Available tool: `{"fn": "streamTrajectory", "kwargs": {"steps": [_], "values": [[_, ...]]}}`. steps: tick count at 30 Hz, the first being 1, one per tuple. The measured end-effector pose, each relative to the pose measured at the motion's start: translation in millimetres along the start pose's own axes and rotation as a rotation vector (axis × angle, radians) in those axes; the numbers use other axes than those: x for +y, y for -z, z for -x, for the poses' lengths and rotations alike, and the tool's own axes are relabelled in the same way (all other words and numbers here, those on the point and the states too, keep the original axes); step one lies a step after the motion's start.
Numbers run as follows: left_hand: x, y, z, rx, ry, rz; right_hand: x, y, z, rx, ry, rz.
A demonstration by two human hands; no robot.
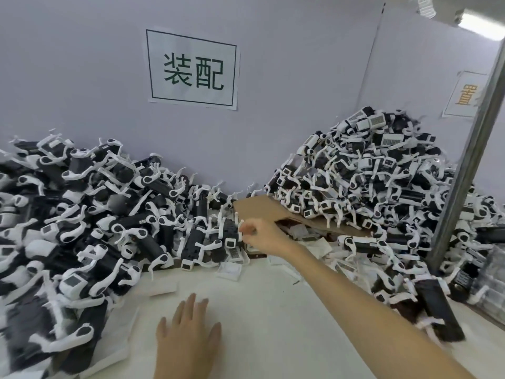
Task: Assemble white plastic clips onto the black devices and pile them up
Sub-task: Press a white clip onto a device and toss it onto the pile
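Here, head view. Left hand (188, 332): flat on table (273, 318), fingers spread, holding nothing. Right hand (259, 237): arm outstretched, fingertips pinching white clip (241, 230) of a black device (229, 233) at edge of left pile (82, 214). Right pile (369, 173): taller, against wall, behind cardboard flap (259, 207). Sign (191, 69) on wall btwn piles.

The white tabletop (259, 296) in front of the brown cardboard flap (259, 207) lies bare, but for a left hand (188, 332) resting flat and a right hand (259, 233) pinching one white-clipped black device (229, 232) just left of the flap. Further left sprawls a heap of black devices with white plastic clips (82, 214), blocking passage. Right of the flap rise a taller heap (369, 173) and a grey metal post (464, 165).
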State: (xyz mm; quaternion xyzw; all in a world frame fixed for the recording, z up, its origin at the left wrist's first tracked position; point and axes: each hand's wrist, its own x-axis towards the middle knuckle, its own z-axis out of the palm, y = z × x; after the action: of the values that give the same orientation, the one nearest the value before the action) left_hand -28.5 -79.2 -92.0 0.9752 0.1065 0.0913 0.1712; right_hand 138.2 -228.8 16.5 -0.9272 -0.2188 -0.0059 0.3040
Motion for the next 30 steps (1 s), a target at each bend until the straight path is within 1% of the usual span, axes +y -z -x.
{"fn": "streamTrajectory", "kwargs": {"steps": [2, 4, 7, 9, 12, 14, 16, 18, 19, 20, 22, 24, 25, 26, 27, 29, 30], "values": [[-1, -7, 1, -0.108, -0.038, -0.118, -1, -18, -1, 0.019, 0.02, 0.161], [-5, -9, 1, -0.175, -0.05, -0.153, -4, -32, -5, 0.033, 0.042, 0.293], [-11, -14, -2, -0.186, -0.071, -0.198, -4, -48, -16, 0.057, 0.084, 0.489], [-13, -19, -3, -0.159, -0.078, -0.19, -2, -58, -24, 0.097, 0.092, 0.552], [-13, -23, -7, -0.18, -0.076, -0.189, 0, -70, -37, 0.211, 0.069, 0.619], [-15, -25, -10, -0.193, -0.073, -0.194, 3, -75, -44, 0.208, 0.043, 0.653], [-15, -26, -9, -0.196, -0.071, -0.196, 5, -79, -48, 0.153, 0.003, 0.655], [-12, -22, -6, -0.215, -0.067, -0.173, 9, -83, -50, 0.188, 0.0, 0.711], [-10, -18, -4, -0.191, -0.078, -0.159, 12, -85, -51, 0.226, 0.017, 0.755], [-9, -13, -3, -0.112, -0.096, -0.153, 14, -86, -52, 0.255, 0.04, 0.79], [-7, -4, -2, -0.008, -0.14, -0.187, 16, -85, -52, 0.287, 0.091, 0.801], [-6, -8, -7, -0.071, -0.082, -0.168, 15, -78, -50, 0.325, 0.121, 0.722], [-6, -10, -7, -0.061, -0.09, -0.153, 12, -72, -48, 0.342, 0.121, 0.627], [-7, -11, -9, -0.04, -0.09, -0.128, 8, -63, -45, 0.345, 0.106, 0.484], [-9, -15, -11, -0.065, -0.074, -0.122, 3, -54, -39, 0.333, 0.079, 0.3], [-14, -19, -12, -0.166, -0.066, -0.115, -6, -38, -23, 0.333, 0.033, -0.114], [-16, -19, -11, -0.189, -0.066, -0.107, -9, -32, -13, 0.338, -0.005, -0.325]]}}
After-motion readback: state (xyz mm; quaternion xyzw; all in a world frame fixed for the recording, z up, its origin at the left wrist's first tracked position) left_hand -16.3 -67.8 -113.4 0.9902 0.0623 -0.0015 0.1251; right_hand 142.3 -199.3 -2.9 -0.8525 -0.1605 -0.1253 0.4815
